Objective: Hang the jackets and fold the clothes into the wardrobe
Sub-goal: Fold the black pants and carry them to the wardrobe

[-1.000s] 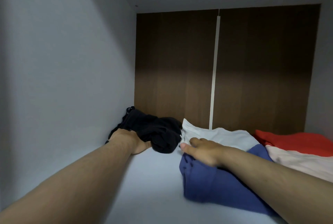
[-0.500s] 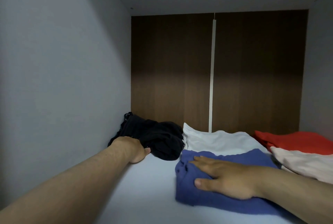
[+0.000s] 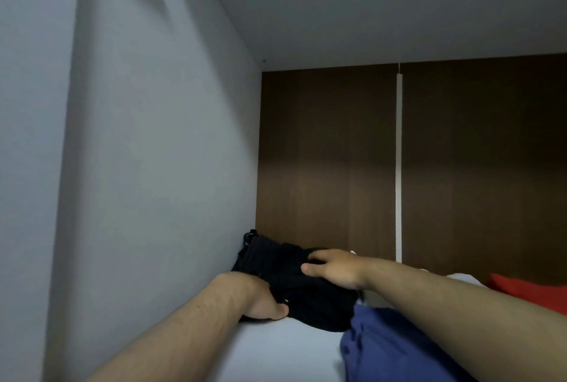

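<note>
**Low at Centre Frame: Black Bundle Pressed Into the Wardrobe Corner**

Low at the centre of the frame, the black garment (image 3: 306,298) was seen bunched rather than squarely folded. It was a soft, matte, lumpy roll set on the white shelf (image 3: 276,351), against the pale side wall (image 3: 153,166) and near the brown back panel (image 3: 325,166). The right hand (image 3: 334,268) was laid across its top with the fingers extended and pressing, nothing clasped. The left hand (image 3: 260,302) was set at the bundle's near left edge. Its thumb was shown along the shelf, but its fingers were hidden under the cloth, so whether anything was gripped could not be told.

It was judged that the roll could slump or spring open once the pressure was lifted, since no crisp fold was holding it. The shelf looked smooth, so the bundle might also be slid out of place by a push. The blue garment (image 3: 399,348), creased and thick-looking, was found touching the black one at lower right, with the right forearm passing over it. Its folds could be dragged loose if the arm were drawn back carelessly.

Farther right, a flat red garment (image 3: 527,292) was partly shown. A narrow white strip (image 3: 399,166) was seen running down the wood-grained back panel.
</note>
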A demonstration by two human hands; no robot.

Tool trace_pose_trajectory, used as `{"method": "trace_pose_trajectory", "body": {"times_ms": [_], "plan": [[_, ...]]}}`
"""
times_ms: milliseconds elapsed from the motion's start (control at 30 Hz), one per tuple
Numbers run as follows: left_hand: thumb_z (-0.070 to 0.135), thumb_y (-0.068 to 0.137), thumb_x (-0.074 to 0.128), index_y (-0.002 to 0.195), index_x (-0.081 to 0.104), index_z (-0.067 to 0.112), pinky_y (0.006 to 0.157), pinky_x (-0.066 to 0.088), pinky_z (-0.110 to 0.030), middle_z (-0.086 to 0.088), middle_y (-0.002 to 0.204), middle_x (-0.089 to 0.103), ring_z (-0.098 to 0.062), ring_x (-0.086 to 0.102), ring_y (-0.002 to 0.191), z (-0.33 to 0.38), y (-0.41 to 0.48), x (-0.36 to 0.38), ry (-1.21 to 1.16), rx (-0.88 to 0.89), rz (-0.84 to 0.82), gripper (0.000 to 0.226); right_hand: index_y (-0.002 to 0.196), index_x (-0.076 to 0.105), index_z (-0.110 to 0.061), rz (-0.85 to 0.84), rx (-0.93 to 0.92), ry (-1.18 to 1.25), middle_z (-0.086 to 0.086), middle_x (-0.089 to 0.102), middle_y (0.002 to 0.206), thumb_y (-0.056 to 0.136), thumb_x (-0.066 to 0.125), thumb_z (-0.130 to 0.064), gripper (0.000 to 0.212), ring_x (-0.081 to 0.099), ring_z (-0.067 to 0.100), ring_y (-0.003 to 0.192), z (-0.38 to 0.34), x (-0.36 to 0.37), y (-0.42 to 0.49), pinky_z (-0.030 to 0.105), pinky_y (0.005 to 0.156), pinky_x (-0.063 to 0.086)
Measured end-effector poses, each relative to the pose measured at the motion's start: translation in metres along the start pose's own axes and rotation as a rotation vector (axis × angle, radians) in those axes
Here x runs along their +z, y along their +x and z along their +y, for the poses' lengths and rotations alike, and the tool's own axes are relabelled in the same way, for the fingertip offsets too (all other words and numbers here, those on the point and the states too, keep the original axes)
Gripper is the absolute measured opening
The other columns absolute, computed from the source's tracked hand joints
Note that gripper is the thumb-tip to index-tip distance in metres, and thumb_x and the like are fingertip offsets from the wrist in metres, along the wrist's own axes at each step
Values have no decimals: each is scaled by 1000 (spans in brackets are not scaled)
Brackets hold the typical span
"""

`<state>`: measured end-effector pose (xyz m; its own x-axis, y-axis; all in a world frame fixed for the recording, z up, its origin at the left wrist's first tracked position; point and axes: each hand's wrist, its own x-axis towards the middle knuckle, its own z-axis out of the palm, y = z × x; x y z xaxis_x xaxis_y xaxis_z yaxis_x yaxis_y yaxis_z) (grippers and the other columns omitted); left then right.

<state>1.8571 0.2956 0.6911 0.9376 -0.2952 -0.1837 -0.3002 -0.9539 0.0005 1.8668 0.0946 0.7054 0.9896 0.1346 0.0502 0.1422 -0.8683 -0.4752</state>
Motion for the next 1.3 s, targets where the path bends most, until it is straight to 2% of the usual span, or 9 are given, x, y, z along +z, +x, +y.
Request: {"method": "trace_pose_trajectory", "body": {"times_ms": [167,233,300,400,533,667,1000,1233,1300], "plan": [[63,93,47,152,31,24,112,26,-34,-2,154,35,-23,35,140,-2,-10,-11,-359,-52,-67,73,136,54,-26,-275,110,125,1,59,136,100,41,-56,49,57,17,121,15,15,19,28,102,39],[37,98,47,126,59,9,88,42,-29,-11,121,56,-25,58,102,2,-10,-27,-502,-96,-58,41,120,67,-21,-297,159,268,3,71,117,92,57,-55,45,67,19,111,24,13,22,29,95,48],[17,95,41,97,61,-2,72,42,-29,-17,95,59,-25,52,70,6,1,-46,-444,-95,14,28,111,72,-16,-274,179,450,5,75,106,89,57,-59,50,71,18,98,28,7,22,27,87,53],[20,95,34,130,57,4,96,41,-35,-18,137,55,-32,59,107,8,40,-67,-259,-109,223,44,119,71,-10,-232,192,634,10,73,114,98,40,-58,61,69,22,106,34,9,29,28,87,54],[43,94,43,155,25,19,119,18,-44,-8,163,13,-29,13,149,1,100,-47,-152,-10,254,68,144,49,-22,-159,88,90,5,51,147,102,42,-46,48,49,23,133,24,21,26,32,112,35],[73,92,28,157,6,26,120,-2,-45,-9,164,-10,-30,-12,150,-7,150,-12,-16,-65,122,83,154,32,-28,-198,33,-73,0,30,160,96,41,-63,68,33,22,144,25,16,32,33,115,25],[74,90,32,157,10,29,119,-6,-47,-3,164,-9,-24,-14,150,-9,158,-15,-275,-36,57,84,157,22,-30,-225,4,-245,2,16,165,98,35,-63,69,23,24,149,27,16,34,36,118,20],[64,97,30,157,14,18,122,4,-47,-11,164,2,-29,-1,151,-10,124,-10,-123,-35,25,77,157,21,-29,-217,11,-224,1,13,166,97,36,-64,71,19,24,150,24,17,28,36,120,16],[59,98,39,152,32,16,119,20,-39,-9,159,29,-27,25,147,-6,96,-18,-285,-4,-109,69,157,24,-27,-231,16,-186,1,19,164,98,35,-64,71,24,23,148,22,15,25,36,119,19]]}}
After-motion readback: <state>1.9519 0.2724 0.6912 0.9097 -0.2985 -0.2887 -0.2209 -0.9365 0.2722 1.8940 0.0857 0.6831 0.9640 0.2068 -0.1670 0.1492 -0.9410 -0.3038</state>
